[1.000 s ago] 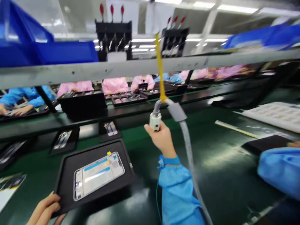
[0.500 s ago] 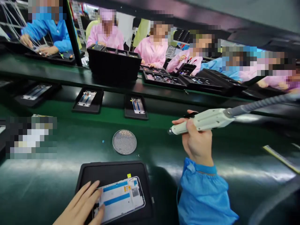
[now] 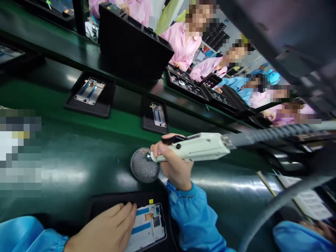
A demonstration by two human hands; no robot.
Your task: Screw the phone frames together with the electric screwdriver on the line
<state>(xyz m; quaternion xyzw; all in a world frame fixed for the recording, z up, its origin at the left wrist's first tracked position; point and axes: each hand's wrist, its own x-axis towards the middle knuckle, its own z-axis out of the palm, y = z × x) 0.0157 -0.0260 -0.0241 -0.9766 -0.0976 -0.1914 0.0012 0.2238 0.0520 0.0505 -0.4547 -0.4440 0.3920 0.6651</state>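
Note:
My right hand (image 3: 176, 168) is wrapped round a pale electric screwdriver (image 3: 195, 147) with a black lever. The tool lies tilted, its tip over a round perforated metal dish (image 3: 143, 169); whether it touches the dish I cannot tell. Small bits, too tiny to name, lie in the dish. My left hand (image 3: 105, 227) rests flat across the left part of a silver phone frame (image 3: 151, 229), fingers stretched out. Blue strips, an orange connector and a yellow tab show on the frame. Beneath it is a black tray (image 3: 105, 197), partly hidden by my hand.
Farther up the green bench, two black trays hold phone frames (image 3: 90, 91) (image 3: 159, 115). A tall black box (image 3: 133, 45) stands on the ledge, with co-workers in pink and blue behind it. A grey cable (image 3: 280, 206) curves at right, near another blue sleeve (image 3: 301, 238).
My right hand has brought the screwdriver left, from beside the dish to over it. My left hand's fingers have drawn together on the phone frame. The view has tilted and shifted.

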